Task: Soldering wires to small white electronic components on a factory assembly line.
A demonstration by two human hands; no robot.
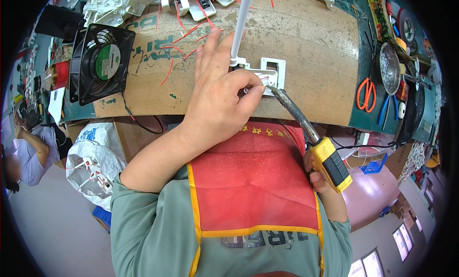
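Note:
My left hand [217, 93] rests on the cardboard beside a white plastic housing [273, 78]. Its thumb and forefinger are pinched together over the near part of the housing; whatever lies between them is hidden. A white rod like an antenna [241, 28] stands up from the housing's left end, just beyond the fingers. In my right hand [315, 174] is a soldering iron [331, 164] with a yellow and black handle. The iron's dark metal shaft slants up and left, its tip close to my left thumb and the housing.
Cardboard [315, 52] covers the bench. Loose red wires and a heap of white plastic parts [117, 6] lie at the far left, near a black fan [103, 64]. Orange-handled scissors [366, 95] and a metal bowl [389, 69] sit right. Another person [36, 148] is far left.

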